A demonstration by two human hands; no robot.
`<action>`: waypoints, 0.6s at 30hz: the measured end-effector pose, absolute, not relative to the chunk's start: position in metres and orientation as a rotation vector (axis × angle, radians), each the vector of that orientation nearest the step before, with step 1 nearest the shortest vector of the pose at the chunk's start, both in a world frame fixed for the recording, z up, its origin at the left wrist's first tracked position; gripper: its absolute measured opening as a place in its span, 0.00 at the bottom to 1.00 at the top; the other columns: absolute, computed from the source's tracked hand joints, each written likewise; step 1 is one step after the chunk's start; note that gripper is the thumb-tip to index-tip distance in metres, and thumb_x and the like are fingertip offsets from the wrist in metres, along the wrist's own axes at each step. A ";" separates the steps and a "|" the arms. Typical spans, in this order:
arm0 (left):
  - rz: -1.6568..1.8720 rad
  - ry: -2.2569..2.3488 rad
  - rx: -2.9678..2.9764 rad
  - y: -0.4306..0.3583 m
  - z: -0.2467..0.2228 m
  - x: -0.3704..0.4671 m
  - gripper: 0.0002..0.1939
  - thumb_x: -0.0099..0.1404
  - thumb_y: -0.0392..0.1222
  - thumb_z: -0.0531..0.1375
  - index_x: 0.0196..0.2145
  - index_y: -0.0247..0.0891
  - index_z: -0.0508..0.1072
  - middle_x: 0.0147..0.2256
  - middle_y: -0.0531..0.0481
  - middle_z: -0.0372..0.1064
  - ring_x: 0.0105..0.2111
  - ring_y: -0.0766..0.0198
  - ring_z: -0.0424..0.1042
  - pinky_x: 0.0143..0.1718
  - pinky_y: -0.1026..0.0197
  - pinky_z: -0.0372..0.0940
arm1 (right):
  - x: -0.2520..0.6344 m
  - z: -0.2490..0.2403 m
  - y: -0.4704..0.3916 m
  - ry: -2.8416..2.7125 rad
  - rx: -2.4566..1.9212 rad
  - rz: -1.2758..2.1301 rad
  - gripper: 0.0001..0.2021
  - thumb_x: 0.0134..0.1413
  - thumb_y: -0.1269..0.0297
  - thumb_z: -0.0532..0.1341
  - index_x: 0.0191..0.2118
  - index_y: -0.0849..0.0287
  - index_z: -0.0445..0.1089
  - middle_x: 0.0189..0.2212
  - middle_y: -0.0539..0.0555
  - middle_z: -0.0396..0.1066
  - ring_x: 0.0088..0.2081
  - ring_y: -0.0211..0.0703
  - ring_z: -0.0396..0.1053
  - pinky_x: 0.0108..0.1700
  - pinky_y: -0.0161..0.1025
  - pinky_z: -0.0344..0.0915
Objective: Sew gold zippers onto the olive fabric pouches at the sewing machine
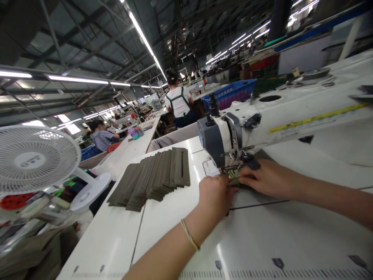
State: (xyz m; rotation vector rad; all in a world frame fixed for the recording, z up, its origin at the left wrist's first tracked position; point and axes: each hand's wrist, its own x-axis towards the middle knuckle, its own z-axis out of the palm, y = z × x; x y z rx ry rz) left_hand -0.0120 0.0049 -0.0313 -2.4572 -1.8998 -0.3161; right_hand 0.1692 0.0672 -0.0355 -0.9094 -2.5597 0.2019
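A sewing machine (217, 136) stands on the white table, its needle area just beyond my hands. My left hand (216, 194) is closed on the near left end of a dark olive fabric piece (234, 182). My right hand (260, 179) pinches the same fabric to the right, close to the presser foot. Part of the fabric lies under my right hand and behind it. Left of the machine, a fanned stack of olive fabric pieces (157, 175) rests on the table; the top one has a long slit.
A white fan (32, 159) stands at the left, above piled cloth (37, 249). The machine arm (314, 105) extends right, with a yellow tape on it. Beyond are a blue crate (233, 93) and two people (179, 103) (101, 138) at other tables.
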 end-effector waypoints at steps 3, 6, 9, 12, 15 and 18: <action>-0.250 -1.599 -2.518 0.000 -0.042 -0.010 0.01 0.63 0.35 0.63 0.33 0.36 0.73 0.31 0.47 0.76 0.30 0.55 0.77 0.33 0.56 0.72 | 0.171 -0.059 0.043 -2.475 -0.821 0.047 0.14 0.59 0.71 0.53 0.37 0.57 0.78 0.35 0.54 0.79 0.34 0.48 0.77 0.35 0.42 0.74; -0.274 -1.388 -2.506 -0.009 -0.051 -0.011 0.04 0.59 0.30 0.61 0.33 0.35 0.72 0.30 0.46 0.75 0.27 0.56 0.76 0.29 0.57 0.72 | 0.174 -0.080 0.023 -2.306 -0.620 -0.274 0.17 0.59 0.76 0.51 0.45 0.63 0.77 0.43 0.60 0.78 0.41 0.48 0.78 0.42 0.42 0.76; -0.322 -1.333 -2.459 -0.014 -0.055 -0.011 0.04 0.60 0.28 0.60 0.32 0.35 0.71 0.30 0.47 0.74 0.26 0.57 0.75 0.26 0.58 0.72 | 0.173 -0.084 0.020 -2.276 -0.559 -0.424 0.18 0.57 0.80 0.50 0.42 0.66 0.77 0.41 0.62 0.78 0.39 0.46 0.78 0.42 0.39 0.77; -0.315 -1.333 -2.454 -0.014 -0.054 -0.011 0.05 0.60 0.28 0.61 0.32 0.35 0.70 0.29 0.48 0.73 0.25 0.58 0.75 0.24 0.59 0.71 | 0.172 -0.079 0.024 -2.284 -0.546 -0.476 0.19 0.56 0.82 0.49 0.40 0.67 0.77 0.40 0.62 0.79 0.39 0.45 0.78 0.41 0.38 0.77; -0.305 -1.328 -2.447 -0.009 -0.054 -0.013 0.05 0.61 0.28 0.60 0.32 0.36 0.70 0.30 0.48 0.73 0.25 0.59 0.74 0.25 0.60 0.71 | 0.170 -0.076 0.027 -2.265 -0.561 -0.485 0.21 0.55 0.84 0.47 0.39 0.68 0.78 0.39 0.61 0.79 0.37 0.44 0.78 0.40 0.37 0.77; -0.337 -1.301 -2.434 -0.004 -0.055 -0.016 0.05 0.63 0.28 0.59 0.33 0.36 0.70 0.30 0.49 0.72 0.25 0.60 0.74 0.26 0.60 0.70 | 0.167 -0.078 0.031 -2.256 -0.559 -0.465 0.22 0.54 0.86 0.47 0.39 0.68 0.77 0.39 0.61 0.79 0.38 0.43 0.78 0.42 0.36 0.76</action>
